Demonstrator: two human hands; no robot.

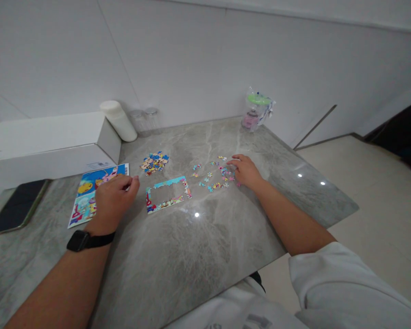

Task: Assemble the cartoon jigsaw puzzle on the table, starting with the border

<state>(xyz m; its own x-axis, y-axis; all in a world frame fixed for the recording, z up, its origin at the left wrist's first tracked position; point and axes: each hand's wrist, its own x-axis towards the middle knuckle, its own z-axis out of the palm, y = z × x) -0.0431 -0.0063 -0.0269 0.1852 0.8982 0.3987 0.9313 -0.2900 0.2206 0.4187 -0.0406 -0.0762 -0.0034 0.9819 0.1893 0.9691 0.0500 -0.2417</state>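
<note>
A jigsaw puzzle frame (151, 209) lies on the grey marbled table, its border joined and its middle bare. My right hand (246, 171) is at the right edge of a scatter of loose puzzle pieces (217, 185), fingers apart; whether the fingertips touch a piece is unclear. My left hand (114, 196), with a black watch (78, 241) on its wrist, is curled closed above a printed picture sheet (84, 217) and partly covers it. Whatever those fingers may hold is hidden. Behind the frame sits a heaped pile of puzzle pieces (154, 162).
Along the back left stand a white box (44, 137), a white bottle (119, 121) and two clear jars (151, 119). A dark phone (17, 205) lies at far left. A plastic-wrapped cup with a green top (256, 112) stands near the wall. The table's edge (308, 169) runs along the right.
</note>
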